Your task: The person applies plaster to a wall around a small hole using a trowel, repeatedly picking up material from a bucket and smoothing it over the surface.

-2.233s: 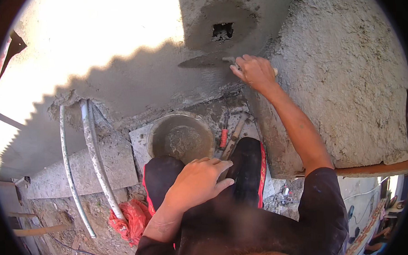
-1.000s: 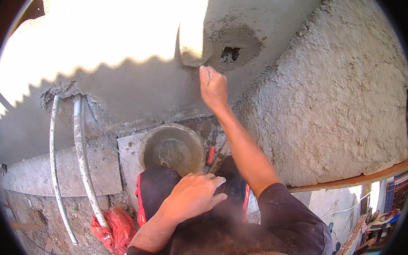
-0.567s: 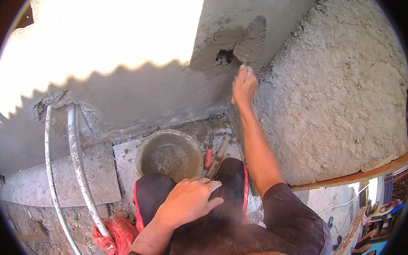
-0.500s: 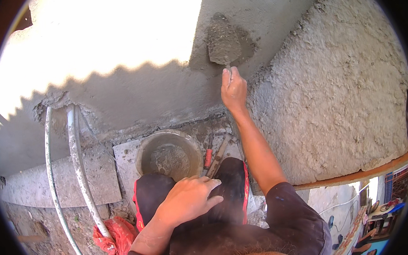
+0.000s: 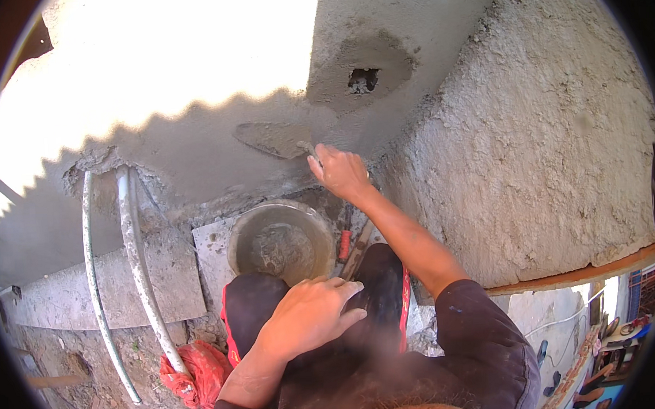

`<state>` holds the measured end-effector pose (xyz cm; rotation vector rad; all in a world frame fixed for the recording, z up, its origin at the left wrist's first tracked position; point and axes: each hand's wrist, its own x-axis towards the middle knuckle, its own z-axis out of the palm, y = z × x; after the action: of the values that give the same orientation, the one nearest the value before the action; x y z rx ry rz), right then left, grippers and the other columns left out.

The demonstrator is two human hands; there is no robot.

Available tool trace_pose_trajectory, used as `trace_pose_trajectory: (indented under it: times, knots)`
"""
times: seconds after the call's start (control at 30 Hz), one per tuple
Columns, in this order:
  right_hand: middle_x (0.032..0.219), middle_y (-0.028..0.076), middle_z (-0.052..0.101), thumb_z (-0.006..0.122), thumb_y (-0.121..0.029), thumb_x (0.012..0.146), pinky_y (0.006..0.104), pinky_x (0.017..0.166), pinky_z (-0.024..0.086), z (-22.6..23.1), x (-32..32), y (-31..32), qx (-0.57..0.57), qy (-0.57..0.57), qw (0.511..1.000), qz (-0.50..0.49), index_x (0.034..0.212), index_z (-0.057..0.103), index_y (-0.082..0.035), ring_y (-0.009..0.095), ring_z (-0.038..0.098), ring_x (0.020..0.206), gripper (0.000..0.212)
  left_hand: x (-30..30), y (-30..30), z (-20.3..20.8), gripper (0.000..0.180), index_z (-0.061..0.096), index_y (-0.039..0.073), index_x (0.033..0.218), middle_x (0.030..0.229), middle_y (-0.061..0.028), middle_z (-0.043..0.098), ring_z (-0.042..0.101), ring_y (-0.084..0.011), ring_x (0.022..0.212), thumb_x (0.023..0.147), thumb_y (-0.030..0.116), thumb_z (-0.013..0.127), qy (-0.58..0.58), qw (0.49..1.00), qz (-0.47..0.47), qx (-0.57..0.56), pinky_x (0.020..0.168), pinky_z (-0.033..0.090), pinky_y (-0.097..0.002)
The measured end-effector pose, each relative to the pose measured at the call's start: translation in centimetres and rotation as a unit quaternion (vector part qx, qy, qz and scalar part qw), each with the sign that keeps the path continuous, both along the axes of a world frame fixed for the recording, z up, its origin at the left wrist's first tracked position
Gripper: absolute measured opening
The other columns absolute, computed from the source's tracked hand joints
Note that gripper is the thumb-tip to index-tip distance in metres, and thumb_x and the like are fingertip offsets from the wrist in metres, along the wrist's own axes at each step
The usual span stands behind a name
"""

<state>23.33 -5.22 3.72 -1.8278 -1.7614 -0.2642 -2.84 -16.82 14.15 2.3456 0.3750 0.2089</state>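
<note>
My right hand (image 5: 341, 173) is wrapped round the handle of a trowel (image 5: 270, 139), whose grey, mortar-smeared blade points left in front of the plastered wall (image 5: 216, 154). Above and to the right of the blade, a dark wet patch of mortar (image 5: 394, 55) surrounds a small ragged hole (image 5: 363, 81) in the wall. My left hand (image 5: 314, 315) rests over my knees with its fingers stretched out and nothing in it. Just beyond my knees stands a round bucket (image 5: 235, 241) with wet grey mortar (image 5: 280, 249) inside.
Two pale pipes (image 5: 142, 278) come out of a broken gap in the wall at left. A red plastic bag (image 5: 197, 377) lies at the foot of one. Right of the bucket are a red-handled tool (image 5: 345, 245) and a wooden strip (image 5: 357, 253). A rough wall (image 5: 537, 144) rises at right.
My right hand has drawn the trowel down and left, away from the wet patch, turning the blade from upward to leftward. The hole it covered now shows. My left hand stays over my knees.
</note>
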Motion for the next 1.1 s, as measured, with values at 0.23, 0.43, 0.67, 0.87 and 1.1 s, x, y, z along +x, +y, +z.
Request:
trace_pose_trajectory:
  times: [0.23, 0.43, 0.67, 0.87, 1.1]
  knots:
    - [0.079, 0.025, 0.065, 0.058, -0.031, 0.1, 0.0569, 0.064, 0.049, 3.2, 6.5, -0.1, 0.168, 0.033, 0.979, -0.109, 0.089, 0.056, -0.003, 0.05, 0.063, 0.073, 0.031, 0.1, -0.8, 0.2, 0.043, 0.068, 0.004, 0.121, 0.099, -0.0165, 0.071, 0.067, -0.0366, 0.092, 0.091, 0.034, 0.072, -0.001, 1.0, 0.011, 0.005, 0.083, 0.054, -0.045]
    - [0.067, 0.025, 0.06, 0.053, -0.027, 0.102, 0.0551, 0.062, 0.047, 1.3, 10.5, 1.0, 0.226, 0.134, 0.944, -0.2, 0.085, 0.058, 0.002, 0.048, 0.061, 0.066, 0.034, -0.2, -0.3, 0.2, 0.044, 0.068, 0.004, 0.122, 0.099, -0.0168, 0.07, 0.067, -0.0367, 0.093, 0.09, 0.034, 0.072, 0.009, 1.0, 0.016, 0.013, 0.082, 0.054, -0.0449]
    - [0.059, 0.002, 0.052, 0.047, -0.03, 0.106, 0.0322, 0.037, 0.042, -9.9, 6.7, 0.7, 0.185, 0.502, 0.818, -0.21, 0.081, 0.055, -0.005, 0.013, 0.052, 0.044, 0.036, 1.0, -0.5, 1.3, 0.043, 0.068, 0.003, 0.121, 0.106, -0.0177, 0.072, 0.068, -0.0378, 0.098, 0.09, 0.032, 0.072, 0.053, 0.998, 0.011, 0.032, 0.086, 0.054, -0.0449]
    - [0.059, 0.01, 0.054, 0.054, -0.04, 0.101, 0.0394, 0.037, 0.046, -14.9, -2.5, -6.5, 0.0, 0.682, 0.7, -0.211, 0.077, 0.055, 0.0, 0.022, 0.055, 0.042, 0.046, 1.4, -1.4, 1.2, 0.042, 0.071, 0.001, 0.118, 0.111, -0.0214, 0.072, 0.069, -0.0382, 0.104, 0.083, 0.024, 0.077, 0.021, 1.0, -0.001, 0.009, 0.091, 0.054, -0.0424]
    - [0.062, 0.014, 0.063, 0.063, -0.041, 0.097, 0.0404, 0.045, 0.049, -13.4, -2.4, -18.1, -0.179, 0.618, 0.75, -0.153, 0.086, 0.061, 0.003, 0.024, 0.062, 0.05, 0.046, 3.6, -2.0, 2.1, 0.042, 0.071, 0.001, 0.122, 0.116, -0.0222, 0.072, 0.07, -0.0369, 0.108, 0.085, 0.022, 0.074, 0.023, 0.998, -0.062, -0.017, 0.094, 0.053, -0.0439]
